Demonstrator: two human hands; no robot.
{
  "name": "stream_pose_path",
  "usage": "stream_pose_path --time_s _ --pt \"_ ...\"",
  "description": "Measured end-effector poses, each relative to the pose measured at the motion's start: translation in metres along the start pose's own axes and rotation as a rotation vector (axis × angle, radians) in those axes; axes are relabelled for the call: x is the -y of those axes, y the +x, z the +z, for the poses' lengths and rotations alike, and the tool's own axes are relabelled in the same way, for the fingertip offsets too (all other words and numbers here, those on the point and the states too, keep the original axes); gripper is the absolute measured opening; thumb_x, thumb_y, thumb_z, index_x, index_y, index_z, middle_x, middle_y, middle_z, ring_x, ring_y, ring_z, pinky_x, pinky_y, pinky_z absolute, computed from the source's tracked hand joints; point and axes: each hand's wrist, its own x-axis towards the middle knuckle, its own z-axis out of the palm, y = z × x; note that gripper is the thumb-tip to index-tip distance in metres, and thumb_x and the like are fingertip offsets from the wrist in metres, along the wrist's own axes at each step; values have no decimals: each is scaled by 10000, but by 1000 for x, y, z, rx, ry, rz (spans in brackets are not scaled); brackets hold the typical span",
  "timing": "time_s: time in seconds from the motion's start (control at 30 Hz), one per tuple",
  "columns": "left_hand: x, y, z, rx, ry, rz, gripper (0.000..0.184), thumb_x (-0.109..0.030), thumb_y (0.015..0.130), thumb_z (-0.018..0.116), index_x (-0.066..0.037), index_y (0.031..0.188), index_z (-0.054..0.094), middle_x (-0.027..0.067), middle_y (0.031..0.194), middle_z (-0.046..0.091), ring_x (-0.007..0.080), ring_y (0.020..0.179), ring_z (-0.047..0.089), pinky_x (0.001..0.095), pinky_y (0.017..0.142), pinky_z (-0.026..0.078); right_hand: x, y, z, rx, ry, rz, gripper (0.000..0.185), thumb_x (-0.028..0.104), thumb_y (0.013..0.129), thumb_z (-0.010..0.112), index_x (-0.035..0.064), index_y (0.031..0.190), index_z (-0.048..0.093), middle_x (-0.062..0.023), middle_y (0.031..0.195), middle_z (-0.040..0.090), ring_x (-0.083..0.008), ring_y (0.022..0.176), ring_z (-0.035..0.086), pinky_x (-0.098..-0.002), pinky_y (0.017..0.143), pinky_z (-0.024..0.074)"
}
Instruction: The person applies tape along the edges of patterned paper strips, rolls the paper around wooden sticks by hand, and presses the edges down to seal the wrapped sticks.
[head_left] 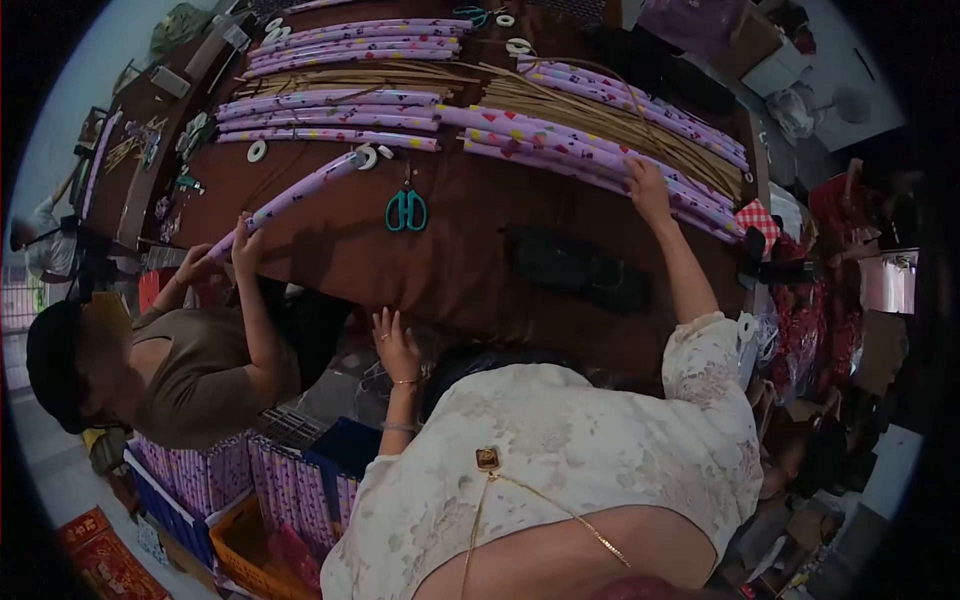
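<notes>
My right hand (650, 190) is closed at the front of the right-hand stack, its fingers on a long purple patterned roll (540, 130). That roll lies over others of its kind, and its left end sticks out past the stack. Part of the grip is hidden. My left hand (397, 345) rests at the front edge of the brown-covered table (450, 270), fingers spread, holding nothing. Teal-handled scissors (407, 208) lie beyond it, near some white tape rolls (367, 157). A dark pouch-like item (578, 268) lies on the cloth between my hands.
At my left a co-worker (200, 370) holds a purple roll (305, 190) in both hands. Bundles of thin brown sticks (560, 105) and more purple rolls (330, 105) lie across the table. Crates with an orange rim (250, 565) and patterned packs (290, 490) stand at lower left.
</notes>
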Motion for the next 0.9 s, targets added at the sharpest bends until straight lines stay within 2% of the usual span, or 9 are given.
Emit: stream_pose_path --time_s 0.27,0.43,0.53,0.57,0.6,0.63,0.73,0.8,0.9 --pt "10 -25 -13 53 81 -150 347 -66 743 542 -41 1088 530 131 1284 390 321 1238 285 462 995 251 -54 27 35 250 -26 220 377 71 721 565 154 1088 558 -77 1022 536 -283 972 507 -367 800 424" --pt "-21 -52 -15 33 50 -284 373 -77 769 533 -31 1138 498 151 1269 402 335 1231 288 434 994 258 -67 27 47 297 237 269 318 91 736 531 56 1051 563 -138 999 555 -287 964 521 -338 837 406" --pt "-47 -44 -30 120 -892 -842 465 -265 879 455 -60 1285 362 112 1337 343 268 1260 271 401 1007 240 -86 24 59 262 265 192 309 114 777 503 59 1078 552 -148 1022 565 -294 955 529 -332 833 406" --pt "-54 -38 -39 -2 -1429 -937 608 -466 890 329 -84 1350 220 86 1393 233 238 1298 164 380 1047 147 -57 27 43 267 356 355 303 151 805 502 43 1085 545 -155 1036 560 -305 959 524 -344 843 399" --pt "-64 -29 -58 -84 -1912 -909 685 -541 869 248 -32 1327 250 85 1404 210 227 1300 167 369 1053 115 -89 26 64 181 95 6 312 179 835 490 25 1104 531 -167 1071 539 -300 954 527 -339 829 408" --pt "-69 -24 -75 -83 -2204 -819 669 -537 875 213 -51 1334 244 74 1414 182 217 1307 139 374 1053 101 -70 21 66 199 144 112 309 166 847 480 17 1115 522 -172 1095 522 -289 968 522 -330 826 415" --pt "-80 -11 -107 -158 -2466 -619 640 -501 885 232 -61 1348 200 73 1420 153 231 1310 124 412 1053 119 33 31 27 189 345 364 308 124 866 468 14 1153 493 -172 1160 474 -252 1044 481 -312 839 423" --pt "-83 -13 -117 -216 -2559 -589 616 -488 890 219 -78 1349 210 81 1418 158 252 1307 132 443 1047 124 80 23 28 105 244 -41 307 103 865 474 16 1159 487 -158 1163 476 -245 1081 460 -322 856 420" --pt "-85 -30 -120 -329 -2581 -577 631 -531 869 249 -113 1342 247 82 1405 202 260 1292 174 442 1032 164 164 6 25 227 473 -120 305 149 876 472 54 1164 498 -121 1174 495 -243 1101 453 -337 924 357"
